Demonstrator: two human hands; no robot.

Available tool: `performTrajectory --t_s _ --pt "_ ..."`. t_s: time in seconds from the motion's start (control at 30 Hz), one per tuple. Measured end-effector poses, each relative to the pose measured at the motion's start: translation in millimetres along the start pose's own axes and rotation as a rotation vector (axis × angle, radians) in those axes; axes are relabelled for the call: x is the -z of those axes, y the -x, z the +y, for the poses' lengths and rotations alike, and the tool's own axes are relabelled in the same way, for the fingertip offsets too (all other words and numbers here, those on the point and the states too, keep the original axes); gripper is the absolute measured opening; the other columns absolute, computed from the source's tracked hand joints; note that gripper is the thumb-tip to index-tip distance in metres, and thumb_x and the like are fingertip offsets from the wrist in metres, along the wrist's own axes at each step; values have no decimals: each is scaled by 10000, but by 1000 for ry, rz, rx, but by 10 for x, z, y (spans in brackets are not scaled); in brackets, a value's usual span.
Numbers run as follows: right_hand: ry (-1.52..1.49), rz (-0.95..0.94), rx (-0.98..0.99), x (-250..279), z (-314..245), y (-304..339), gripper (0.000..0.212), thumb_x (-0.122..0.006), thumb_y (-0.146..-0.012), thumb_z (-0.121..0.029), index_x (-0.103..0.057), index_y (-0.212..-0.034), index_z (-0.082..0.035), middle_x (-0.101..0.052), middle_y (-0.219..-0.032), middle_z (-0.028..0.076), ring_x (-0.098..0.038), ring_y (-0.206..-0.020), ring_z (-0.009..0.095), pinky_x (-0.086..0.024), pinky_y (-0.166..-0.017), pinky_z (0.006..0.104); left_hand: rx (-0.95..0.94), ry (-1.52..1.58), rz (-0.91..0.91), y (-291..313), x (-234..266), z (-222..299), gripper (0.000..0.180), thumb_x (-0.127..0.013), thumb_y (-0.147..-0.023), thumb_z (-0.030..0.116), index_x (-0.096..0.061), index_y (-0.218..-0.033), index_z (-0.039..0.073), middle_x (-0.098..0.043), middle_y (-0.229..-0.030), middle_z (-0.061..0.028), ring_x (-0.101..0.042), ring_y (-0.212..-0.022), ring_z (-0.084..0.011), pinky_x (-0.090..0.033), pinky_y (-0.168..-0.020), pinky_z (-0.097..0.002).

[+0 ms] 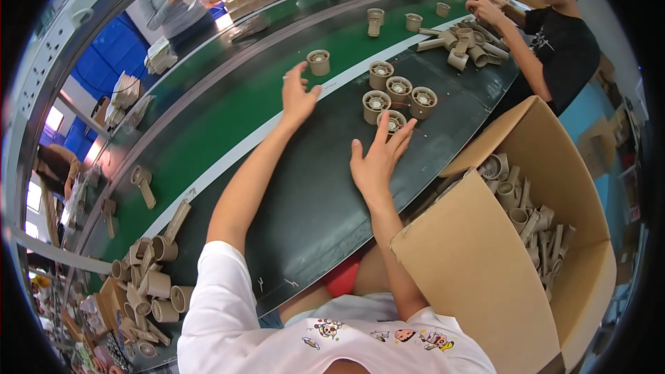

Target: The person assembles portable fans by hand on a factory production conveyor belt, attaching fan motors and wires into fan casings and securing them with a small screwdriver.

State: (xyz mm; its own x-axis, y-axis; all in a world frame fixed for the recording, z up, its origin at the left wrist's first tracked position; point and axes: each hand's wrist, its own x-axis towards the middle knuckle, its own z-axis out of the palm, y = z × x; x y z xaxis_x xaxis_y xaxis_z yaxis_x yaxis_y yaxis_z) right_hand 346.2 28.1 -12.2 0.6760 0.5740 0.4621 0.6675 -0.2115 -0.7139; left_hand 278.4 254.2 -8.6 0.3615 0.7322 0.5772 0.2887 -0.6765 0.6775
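Note:
My left hand (299, 99) reaches over the edge of the green belt, its fingers apart and nothing held. Just beyond its fingertips stands a beige round fan housing (318, 64), upright on the belt; whether they touch is hard to tell. On the dark work surface, my right hand (377, 166) is spread with fingers stretched out, beside a cluster of similar round housings. Its fingertips overlap the nearest housing (392, 121) of that group and partly cover it. Another housing (376, 105) sits left of that one, and several more stand close behind, with fan-like centres and thin reddish wires.
The green conveyor belt (228, 135) carries more beige parts farther along. Beige handle-shaped pieces lie heaped at lower left (156, 284) and far right. A cardboard box (478, 256) of such parts stands at my right. A co-worker (564, 41) handles something beyond it.

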Motion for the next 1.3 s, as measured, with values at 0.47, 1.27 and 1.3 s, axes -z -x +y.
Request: performTrajectory --t_s 0.47,1.27,1.3 --pt "66 1 7 60 -31 9 817 -692 -789 -163 -259 -1476 -80 60 -1512 342 -39 -1372 573 -196 -1052 681 129 -447 -267 -673 -257 -365 957 -821 -591 322 -380 -1433 206 -381 -1438 -200 -348 -1307 -405 -280 -1056 -545" --pt "-256 -253 628 65 -177 89 867 -761 -733 -349 -354 -1444 -65 -226 -1521 243 -266 -1356 459 -275 -1094 522 -340 -251 -624 670 335 779 414 -677 -768 291 -531 -1075 54 -642 -891 -136 -577 -830 -351 -425 -781 -460" --pt "-215 -221 627 75 -183 86 855 -758 -733 -345 -365 -1436 -57 -273 -1500 243 -302 -1331 452 -303 -1078 516 -306 -144 -683 617 369 831 454 -695 -751 277 -499 -1071 23 -660 -843 -160 -599 -837 -375 -459 -756 -471"
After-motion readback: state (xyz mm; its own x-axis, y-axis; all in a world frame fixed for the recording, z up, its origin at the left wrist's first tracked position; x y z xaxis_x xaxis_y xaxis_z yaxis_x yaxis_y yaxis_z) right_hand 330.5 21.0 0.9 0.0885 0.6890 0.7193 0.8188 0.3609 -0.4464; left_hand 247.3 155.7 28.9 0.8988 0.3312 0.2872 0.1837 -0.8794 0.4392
